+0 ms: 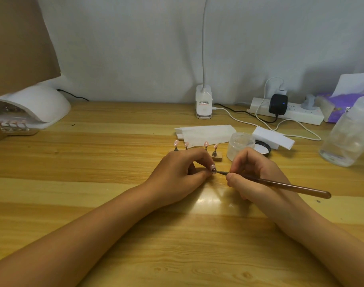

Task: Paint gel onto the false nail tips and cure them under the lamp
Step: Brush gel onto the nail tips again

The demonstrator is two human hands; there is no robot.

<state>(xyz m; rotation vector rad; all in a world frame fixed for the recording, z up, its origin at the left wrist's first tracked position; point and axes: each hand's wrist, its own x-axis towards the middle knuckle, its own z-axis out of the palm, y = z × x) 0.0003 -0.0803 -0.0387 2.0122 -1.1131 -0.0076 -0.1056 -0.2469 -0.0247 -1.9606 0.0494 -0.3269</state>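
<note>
— So, where is the nail tip (213, 168)?
— Pinched at the fingertips of the left hand (181, 172), low over the desk (94, 204), about mid-desk.
— And the right hand (251, 172)?
— Its fingers are curled round a brown brush (280, 185), held like a pen. The brush point touches the nail tip.
— What sits just behind the hands?
— A small wooden stand (217, 158) carrying four pink tips (206, 144) on pins. To its right is an open clear jar (240, 146), with a black lid (263, 150) lying beside it. A folded tissue (206, 133) lies behind the stand.
— The curing lamp (38, 106)?
— White, at the far left of the desk, well apart from the hands. A second row of tips (13, 123) sits in its mouth.
— Anything further out?
— A clip-on desk lamp (203, 102) at the back wall, a power strip (297, 116) with plugs to its right, and a clear plastic bottle (346, 133) at the right edge.
</note>
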